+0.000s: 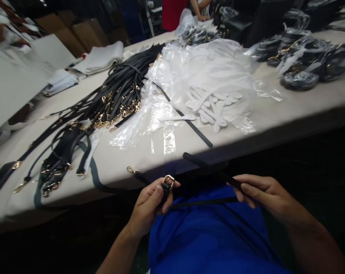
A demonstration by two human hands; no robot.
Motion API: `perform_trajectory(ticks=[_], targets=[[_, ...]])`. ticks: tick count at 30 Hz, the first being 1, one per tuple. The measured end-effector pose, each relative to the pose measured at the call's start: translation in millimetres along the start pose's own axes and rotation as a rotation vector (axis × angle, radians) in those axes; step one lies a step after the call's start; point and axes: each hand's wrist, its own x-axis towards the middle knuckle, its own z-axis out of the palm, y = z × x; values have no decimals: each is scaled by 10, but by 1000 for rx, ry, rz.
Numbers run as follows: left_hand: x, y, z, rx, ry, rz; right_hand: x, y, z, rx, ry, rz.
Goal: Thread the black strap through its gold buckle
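Observation:
My left hand grips a black leather strap just below its gold buckle. My right hand pinches a further length of the same strap, whose end sticks up beyond my fingers. A gold swivel clasp hangs from a strap end left of my left hand. Both hands are above my blue shirt, in front of the table edge. On the table lie a heap of black straps with gold clasps, a single black strap, and white scalloped strips on clear plastic.
The pale table runs across the view. Black bagged goods with gold fittings lie at the far right. White felt sheets sit at the far left. A person in red stands beyond the table, hand on it.

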Motion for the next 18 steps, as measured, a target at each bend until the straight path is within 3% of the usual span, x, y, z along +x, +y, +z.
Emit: perform_trajectory(ticks=[6, 11, 18], targets=[[75, -124, -4, -179, -144, -67, -4, 368, 150, 158, -12, 132], [120, -187, 54, -347, -280, -53, 62, 535, 202, 233, 18, 127], [132, -231, 55, -419, -250, -85, 109, 536, 207, 257, -42, 127]])
